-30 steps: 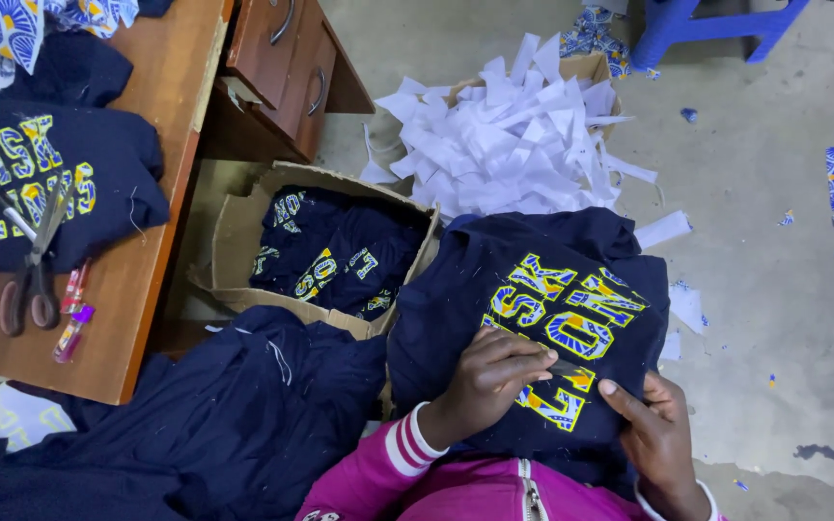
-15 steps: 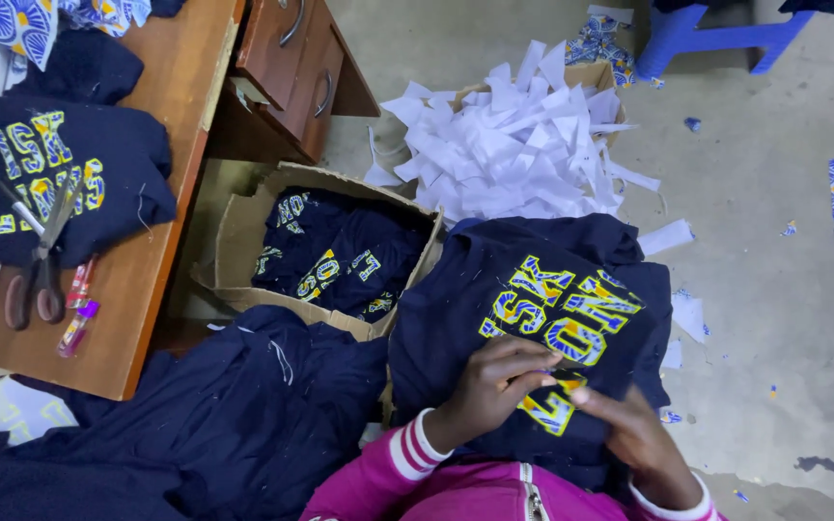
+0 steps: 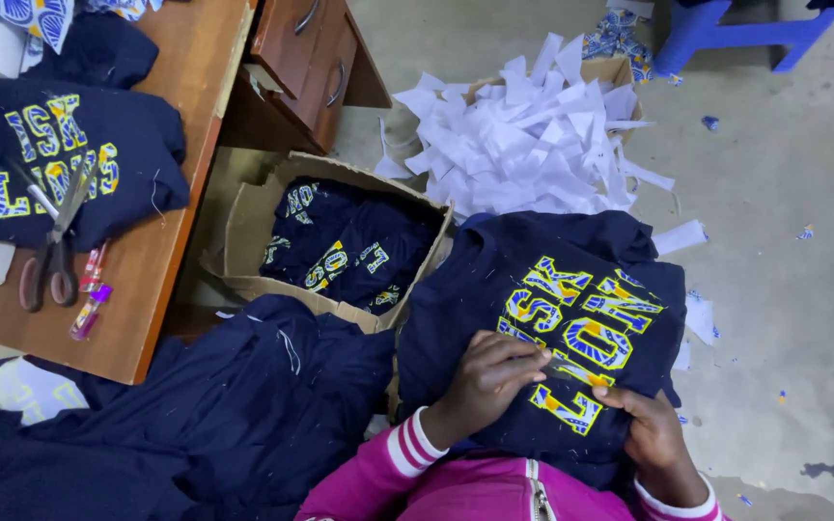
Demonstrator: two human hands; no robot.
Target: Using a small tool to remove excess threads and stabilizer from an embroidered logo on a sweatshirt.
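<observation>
Seen from the head camera, the only view, the person sits with a navy garment (image 3: 571, 318) spread over the lap, its front with the yellow and blue letters (image 3: 581, 333) turned up. The left hand (image 3: 489, 376) lies on the cloth just beside the lower letters; its fingers are curled and close together, and the tips seem to pinch something very small at the edge of a letter, perhaps a thread, but it is too fine to tell. The right hand (image 3: 653, 434) holds the cloth below the last letter, fingers pressed together on the fabric, thumb under or behind it.

To do this picking well, the right hand should probably keep the cloth flat and a little stretched, so the left fingertips can catch only the loose bit and not the stitching. Small, slow pulls along the letter edge seem safer than a strong pull.

Around the person: a cardboard box (image 3: 243, 222) with more navy pieces stands near the left knee, a second box (image 3: 610, 69) overflowing with white paper strips (image 3: 523, 135) lies beyond the garment, and a pile of dark cloth (image 3: 195, 415) lies at the left. On the wooden table (image 3: 161, 280), scissors (image 3: 50, 251) rest on another lettered garment (image 3: 60, 164).
</observation>
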